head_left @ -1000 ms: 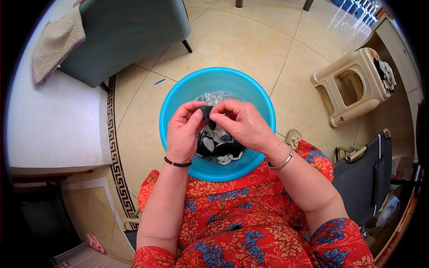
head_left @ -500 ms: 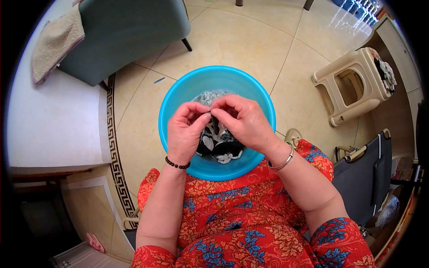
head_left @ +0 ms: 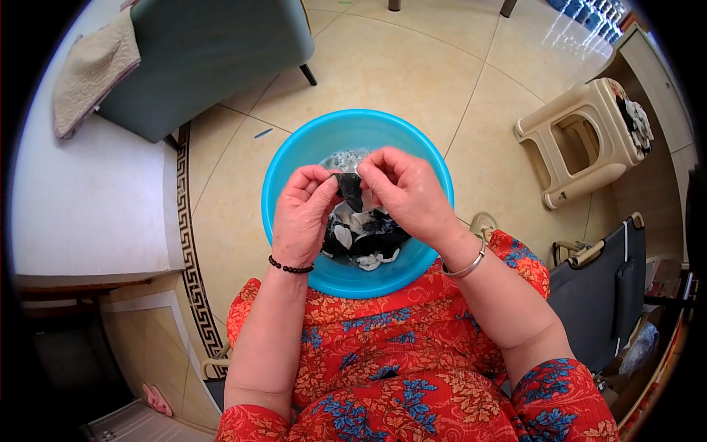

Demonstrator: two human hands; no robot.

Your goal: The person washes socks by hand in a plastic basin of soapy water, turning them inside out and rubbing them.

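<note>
A wet black sock (head_left: pixel 349 190) hangs between my two hands, above the blue basin (head_left: pixel 287 151). My left hand (head_left: pixel 300 210) pinches its upper left edge between thumb and fingers. On the other side, my right hand (head_left: pixel 403 193) grips the upper right edge with thumb and forefinger. Below, several black and white socks (head_left: pixel 377 243) lie in sudsy water, partly hidden by my hands. White foam (head_left: pixel 345 160) floats toward the basin's far side.
A beige plastic stool (head_left: pixel 582 140) at the right bears some cloth (head_left: pixel 638 125). Behind the basin at left stands a grey-green chair (head_left: pixel 221 66). A dark folding chair (head_left: pixel 600 291) is at my right; pink slippers (head_left: pixel 157 399) lie at lower left.
My hands have moved slightly apart, and the black sock's top edge is now spread between them. More of the sock shows. The basin has stayed in place.
</note>
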